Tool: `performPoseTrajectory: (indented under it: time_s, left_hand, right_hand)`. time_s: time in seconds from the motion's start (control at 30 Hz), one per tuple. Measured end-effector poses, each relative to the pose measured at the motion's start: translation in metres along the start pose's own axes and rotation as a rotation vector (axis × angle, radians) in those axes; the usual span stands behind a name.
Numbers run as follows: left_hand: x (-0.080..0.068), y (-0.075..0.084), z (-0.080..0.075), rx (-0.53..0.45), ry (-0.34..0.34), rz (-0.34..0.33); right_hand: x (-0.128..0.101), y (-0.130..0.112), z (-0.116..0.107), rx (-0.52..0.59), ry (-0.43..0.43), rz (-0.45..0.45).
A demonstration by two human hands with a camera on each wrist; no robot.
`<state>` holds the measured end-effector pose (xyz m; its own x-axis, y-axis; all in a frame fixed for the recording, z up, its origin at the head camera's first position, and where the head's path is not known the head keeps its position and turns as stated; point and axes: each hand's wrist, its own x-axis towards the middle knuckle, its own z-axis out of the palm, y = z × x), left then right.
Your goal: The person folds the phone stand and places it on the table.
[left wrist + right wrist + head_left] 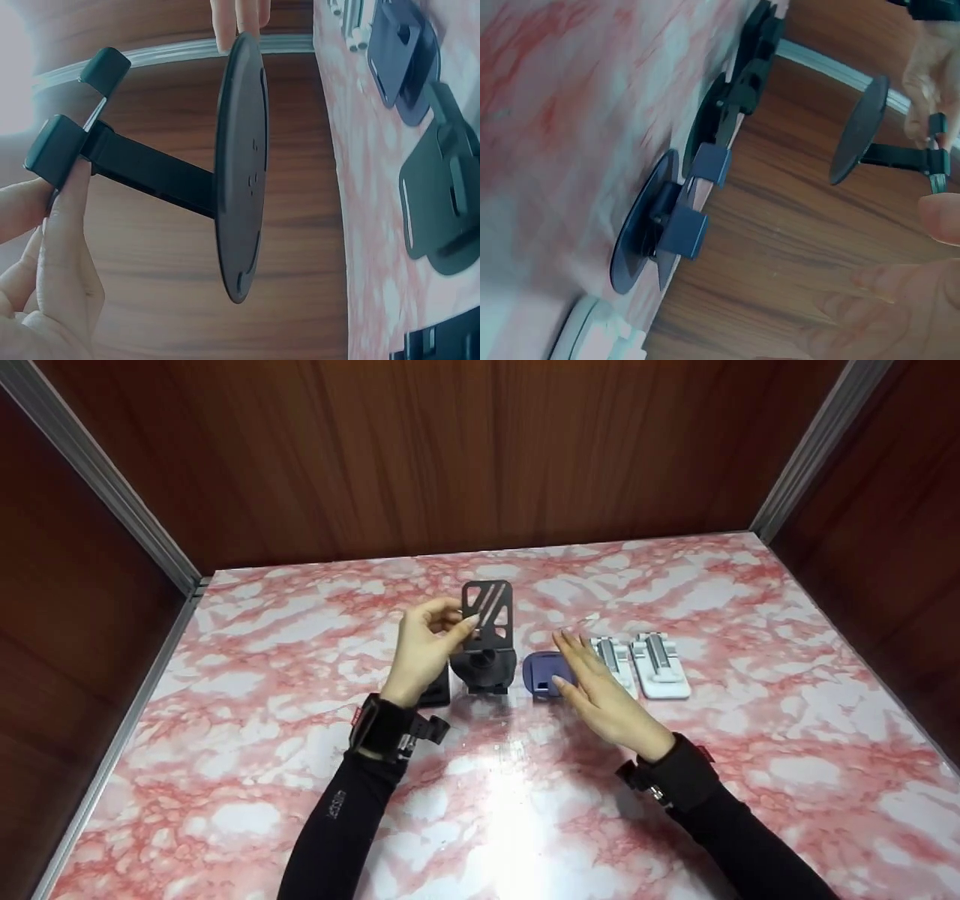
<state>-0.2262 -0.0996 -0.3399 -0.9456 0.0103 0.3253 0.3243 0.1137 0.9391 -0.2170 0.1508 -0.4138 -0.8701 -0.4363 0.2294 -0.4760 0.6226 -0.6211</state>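
My left hand (420, 649) pinches a black phone stand (491, 645) by its slotted plate, raised above the table. In the left wrist view, the stand's round base (240, 172) faces away from the fingers, joined by a straight arm (154, 174). My right hand (607, 701) hovers, fingers extended, near a dark blue phone stand (541, 673); in the head view it partly covers that stand. Its fingers are blurred in the right wrist view, and nothing is gripped there. Another dark phone stand (439, 184) lies on the table below the raised one.
A black stand (437, 694) lies at the row's left end, partly behind my left hand. Two white phone stands, one at the far right (666, 686) and one beside it (625, 679), finish the row. Wood-patterned walls (480, 450) enclose the marbled table (300, 780).
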Motion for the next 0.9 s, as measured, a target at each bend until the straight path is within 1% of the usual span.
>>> performPoseTrajectory:
  time_s: [0.17, 0.37, 0.5, 0.6, 0.73, 0.9]
  left_hand:
    - [-0.001, 0.0, 0.008, -0.04, -0.03, -0.031]
    - [-0.002, 0.0, 0.018, -0.021, -0.061, -0.034]
    - [0.003, -0.012, 0.026, 0.005, -0.056, -0.02]
    - [0.006, -0.022, 0.031, -0.01, -0.065, -0.009]
    - [0.005, -0.024, 0.037, -0.041, -0.088, -0.004]
    - [0.004, -0.025, 0.043, -0.029, -0.108, 0.021]
  right_hand:
    - [0.001, 0.001, 0.002, -0.053, 0.009, -0.012]
    - [0.002, 0.003, 0.002, -0.074, 0.009, -0.012]
    - [0.001, 0.003, 0.002, -0.067, 0.002, -0.01]
    - [0.001, 0.003, 0.001, -0.058, -0.002, -0.01]
    - [0.0, 0.004, 0.001, -0.043, -0.003, 0.002]
    - [0.0, 0.005, 0.0, -0.013, -0.01, 0.007]
